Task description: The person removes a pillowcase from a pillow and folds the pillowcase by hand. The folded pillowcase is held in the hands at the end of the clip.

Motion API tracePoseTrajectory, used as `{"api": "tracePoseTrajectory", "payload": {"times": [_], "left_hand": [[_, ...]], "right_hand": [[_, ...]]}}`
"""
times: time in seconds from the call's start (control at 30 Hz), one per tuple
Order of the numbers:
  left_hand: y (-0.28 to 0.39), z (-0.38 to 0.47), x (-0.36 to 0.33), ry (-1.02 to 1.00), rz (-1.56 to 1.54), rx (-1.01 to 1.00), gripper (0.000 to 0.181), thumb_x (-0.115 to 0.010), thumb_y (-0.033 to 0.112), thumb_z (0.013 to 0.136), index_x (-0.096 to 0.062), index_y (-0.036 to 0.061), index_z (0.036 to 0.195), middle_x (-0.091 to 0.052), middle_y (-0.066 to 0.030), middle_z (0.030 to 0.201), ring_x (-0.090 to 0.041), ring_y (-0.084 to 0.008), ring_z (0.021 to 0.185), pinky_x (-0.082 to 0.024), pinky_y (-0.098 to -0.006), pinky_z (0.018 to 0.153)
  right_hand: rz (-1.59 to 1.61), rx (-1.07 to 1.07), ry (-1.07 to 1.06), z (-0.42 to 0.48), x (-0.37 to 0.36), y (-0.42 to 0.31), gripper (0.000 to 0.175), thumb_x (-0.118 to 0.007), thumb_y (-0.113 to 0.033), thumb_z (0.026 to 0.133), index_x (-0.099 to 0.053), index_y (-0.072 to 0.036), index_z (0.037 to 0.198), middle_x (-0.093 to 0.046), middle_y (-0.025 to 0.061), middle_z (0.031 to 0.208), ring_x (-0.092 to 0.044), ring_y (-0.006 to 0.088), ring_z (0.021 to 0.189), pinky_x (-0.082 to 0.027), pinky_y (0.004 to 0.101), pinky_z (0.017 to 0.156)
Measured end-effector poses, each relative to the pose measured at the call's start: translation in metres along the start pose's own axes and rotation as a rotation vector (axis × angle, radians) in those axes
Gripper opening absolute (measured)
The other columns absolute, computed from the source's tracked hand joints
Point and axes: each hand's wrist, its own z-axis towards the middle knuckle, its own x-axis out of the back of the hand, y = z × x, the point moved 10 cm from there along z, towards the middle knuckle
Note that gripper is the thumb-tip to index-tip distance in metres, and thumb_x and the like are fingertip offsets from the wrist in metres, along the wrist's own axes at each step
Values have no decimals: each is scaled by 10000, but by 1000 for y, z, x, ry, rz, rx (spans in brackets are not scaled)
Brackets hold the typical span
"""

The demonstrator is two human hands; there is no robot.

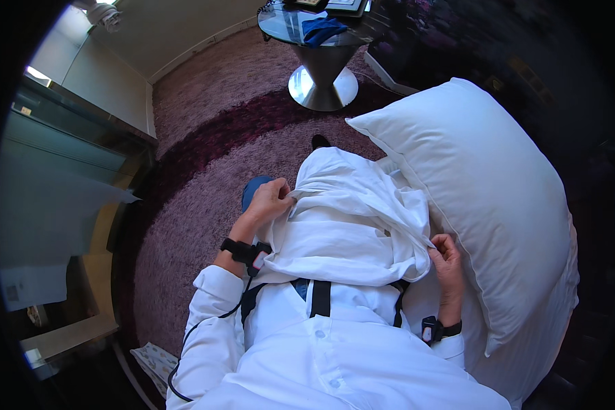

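Observation:
White cloth (pixel 343 230), gathered in folds, lies across my lap; it may be a pillowcase. My left hand (pixel 274 201) pinches its upper left edge between thumb and fingers. At the opposite side, my right hand (pixel 447 254) grips the cloth's right edge with the fingertips. Just right of the cloth rests a plump white pillow (pixel 492 189) with pointed corners, close to my right hand. Its lower part lies on a pale covered surface (pixel 538 348). Folds hide the inside of the cloth.
Ahead stands a small round glass table (pixel 282 31) on a metal pedestal, bearing a blue cloth (pixel 322 31) and other items. A purple shaggy carpet (pixel 195 215) covers the floor. Shelving with a wooden frame (pixel 100 277) runs along the left; patterned fabric (pixel 156 364) lies at lower left.

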Motion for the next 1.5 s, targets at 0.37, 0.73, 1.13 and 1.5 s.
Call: {"api": "tracePoseTrajectory", "payload": {"times": [0.37,0.73,1.13,1.5], "left_hand": [[6,-171,135,912,32,-225,267,-677,-36,900,-446,96,872,-406,-17,764,-421,-146,678,-394,-306,613],[-88,-230,103,1055,-440,40,278,-663,88,1033,-412,123,918,-377,42,852,-396,-79,800,-404,-236,748],[-178,-160,116,898,-1100,-46,116,-518,129,1102,-585,58,1165,-666,-51,1059,-632,-122,970,-556,-294,867],[-273,-152,66,855,-1223,223,142,-532,70,1051,-626,21,1145,-691,-97,1082,-686,-196,977,-588,-348,872]], "right_hand": [[35,52,-163,13,-45,-24,98,-654,10,975,-606,-45,1040,-579,-59,931,-547,24,859,-467,202,808],[79,193,68,39,-46,-53,74,-644,-7,1025,-616,-44,1082,-599,-51,980,-553,26,889,-463,196,841],[228,307,-89,109,-109,-79,238,-695,-36,1012,-634,-34,1242,-659,8,1095,-623,51,967,-505,214,891],[-336,195,-158,59,-96,-19,615,-823,-159,858,-546,-47,1395,-633,157,1298,-641,300,1204,-498,397,1061]]}}
